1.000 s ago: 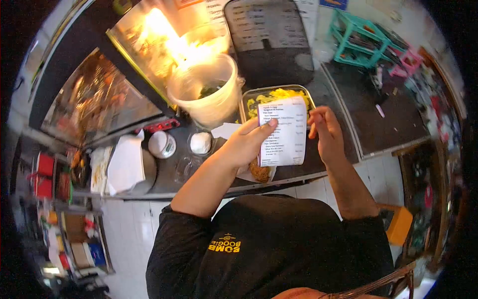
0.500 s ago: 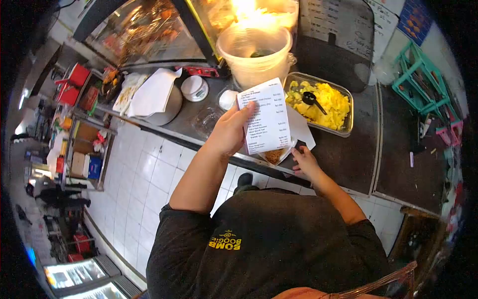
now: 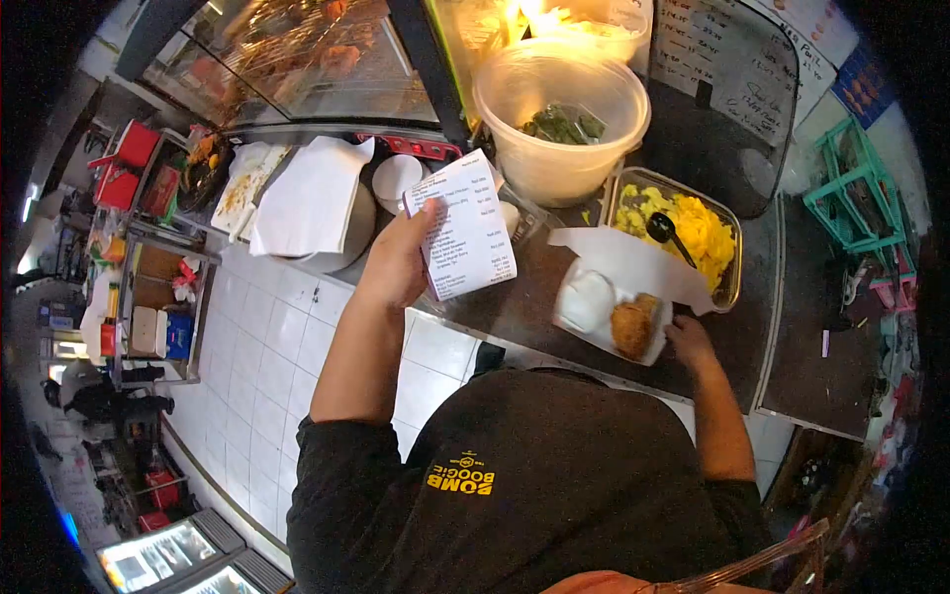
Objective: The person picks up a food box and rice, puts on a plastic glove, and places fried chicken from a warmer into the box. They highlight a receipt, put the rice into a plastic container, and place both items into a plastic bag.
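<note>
Held up over the counter, a white printed receipt (image 3: 463, 233) is pinched in my left hand (image 3: 401, 255). To its right a white paper food box (image 3: 576, 335) lies open at the counter's front edge, with a white rounded item (image 3: 588, 300) and a browned fried piece (image 3: 631, 327) inside. My right hand (image 3: 690, 342) is at the box's right side, its fingers bent against the edge; how firmly they hold it is hard to see. Behind the box, a clear tray (image 3: 730, 297) holds yellow food and a black spoon (image 3: 673, 238).
A large clear tub (image 3: 564, 168) with green leaves stands behind the receipt. White paper (image 3: 315, 198) covers a round pot at the left. A glass display case (image 3: 297, 69) is at the back, a teal rack (image 3: 856, 188) at the right. A person (image 3: 99, 396) stands far left.
The receipt in my left hand has moved left, off the food box. The box now shows its contents, and my right hand is farther right beside it. The camera view has shifted.
</note>
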`<state>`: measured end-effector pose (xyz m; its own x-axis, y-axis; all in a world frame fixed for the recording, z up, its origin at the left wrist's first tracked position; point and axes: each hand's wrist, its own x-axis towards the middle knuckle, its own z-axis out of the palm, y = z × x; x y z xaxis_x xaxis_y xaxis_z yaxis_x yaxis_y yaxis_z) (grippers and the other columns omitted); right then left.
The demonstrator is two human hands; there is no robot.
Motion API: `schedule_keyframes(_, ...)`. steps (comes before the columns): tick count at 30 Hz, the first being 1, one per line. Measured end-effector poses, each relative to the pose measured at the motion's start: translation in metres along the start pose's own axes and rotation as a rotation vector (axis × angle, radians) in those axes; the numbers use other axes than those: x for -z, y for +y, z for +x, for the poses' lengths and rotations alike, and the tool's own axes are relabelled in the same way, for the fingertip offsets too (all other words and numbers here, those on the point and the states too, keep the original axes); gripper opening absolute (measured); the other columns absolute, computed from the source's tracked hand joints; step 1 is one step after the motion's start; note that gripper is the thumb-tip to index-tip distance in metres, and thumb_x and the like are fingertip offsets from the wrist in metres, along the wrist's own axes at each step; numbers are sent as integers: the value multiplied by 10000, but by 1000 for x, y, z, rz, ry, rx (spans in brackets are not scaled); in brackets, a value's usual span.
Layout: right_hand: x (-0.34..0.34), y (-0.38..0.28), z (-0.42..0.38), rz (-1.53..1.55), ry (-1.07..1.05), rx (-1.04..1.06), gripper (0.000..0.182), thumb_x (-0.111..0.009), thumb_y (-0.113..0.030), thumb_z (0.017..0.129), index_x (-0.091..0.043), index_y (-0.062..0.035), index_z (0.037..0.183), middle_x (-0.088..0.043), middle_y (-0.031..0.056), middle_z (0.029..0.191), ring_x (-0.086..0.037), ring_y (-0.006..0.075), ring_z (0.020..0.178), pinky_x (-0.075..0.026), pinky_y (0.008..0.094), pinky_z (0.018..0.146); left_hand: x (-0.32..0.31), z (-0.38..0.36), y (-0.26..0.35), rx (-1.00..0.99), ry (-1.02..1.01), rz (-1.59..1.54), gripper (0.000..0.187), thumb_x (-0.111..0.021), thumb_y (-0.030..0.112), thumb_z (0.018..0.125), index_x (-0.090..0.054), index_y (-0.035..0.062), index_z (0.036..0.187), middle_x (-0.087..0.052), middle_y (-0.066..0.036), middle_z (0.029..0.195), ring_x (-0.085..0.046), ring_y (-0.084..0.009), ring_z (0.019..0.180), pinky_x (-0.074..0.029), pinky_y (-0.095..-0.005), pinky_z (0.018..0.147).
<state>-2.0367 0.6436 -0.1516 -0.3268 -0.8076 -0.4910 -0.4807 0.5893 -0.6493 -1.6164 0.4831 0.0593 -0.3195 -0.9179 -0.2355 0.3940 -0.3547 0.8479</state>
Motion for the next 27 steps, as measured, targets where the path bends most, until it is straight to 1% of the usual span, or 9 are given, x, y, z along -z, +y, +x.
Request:
schedule_keyframes(1, 5, 1, -2, -80, 13, -12, 268, -548, -180, 790, -558, 26, 962, -572, 91, 778, -561, 167, 629, -487, 292, 545, 7, 6, 8, 14, -11, -3, 411, -480, 270, 872, -431, -24, 1154, -555, -109, 1036, -556, -194, 919, -446, -327, 813)
schedule_keyframes(6, 70, -215, -75, -17, -95, 108, 343, -545, -223, 795, -549, 40, 1015, -597, 94, 821, -545, 144, 656, -451, 281, 620, 55, 38, 35, 67, -62, -8, 429, -455, 310, 882, -435, -20, 1156, -559, -106, 1022, -559, -182, 911, -456, -315, 789)
schedule_keyframes(10, 61, -348, -24, -91, -78, 522, 270, -522, -176, 805, -546, -1, 1009, -558, 31, 827, -513, 92, 720, -431, 239, 638, 80, 46, 56, 100, -125, 114, 474, -432, 348, 890, -423, -32, 1172, -556, -98, 1036, -540, -164, 928, -430, -308, 819)
schedule_keyframes(14, 14, -451, 79, -57, -428, 430, 219, -524, -176, 812, -553, -37, 977, -550, 7, 791, -496, 82, 716, -413, 212, 663, 103, 52, 63, 61, -175, 89, 534, -413, 387, 893, -363, -36, 1216, -518, -112, 1104, -506, -181, 995, -406, -319, 854)
schedule_keyframes(16, -18, -489, 102, -698, -353, 481, 201, -524, -187, 812, -567, -55, 957, -549, 4, 787, -504, 80, 729, -406, 201, 662, 118, 50, 68, 99, -218, 144, 547, -412, 389, 893, -340, -34, 1233, -496, -115, 1135, -491, -199, 1022, -395, -330, 872)
schedule_keyframes(18, -36, -502, 137, -1023, -252, 550, 203, -523, -185, 813, -567, -53, 961, -552, 7, 790, -504, 80, 726, -406, 202, 658, 126, 49, 66, 114, -196, 157, 542, -409, 383, 895, -340, -32, 1236, -495, -112, 1139, -486, -205, 1032, -389, -336, 882)
schedule_keyframes(20, -23, -510, 166, -876, -5, 620, 204, -521, -183, 815, -566, -51, 964, -554, 10, 793, -505, 80, 723, -406, 203, 655, 130, 48, 59, 30, -214, 118, 520, -396, 366, 903, -342, -28, 1238, -493, -111, 1147, -477, -208, 1050, -380, -344, 896)
schedule_keyframes(24, 58, -515, 238, -675, 572, 594, 207, -517, -180, 819, -564, -48, 971, -560, 17, 799, -506, 79, 717, -406, 205, 647, 147, 58, 47, 142, -211, -45, 481, -367, 332, 918, -350, -27, 1238, -486, -125, 1165, -469, -205, 1066, -375, -347, 905)
schedule_keyframes(27, 98, -502, 298, -728, 617, 442, 209, -514, -177, 821, -563, -45, 975, -564, 22, 803, -507, 79, 713, -407, 206, 642, 147, 69, 49, 188, -118, -45, 499, -338, 366, 921, -372, -31, 1222, -493, -128, 1160, -475, -188, 1060, -384, -323, 894)
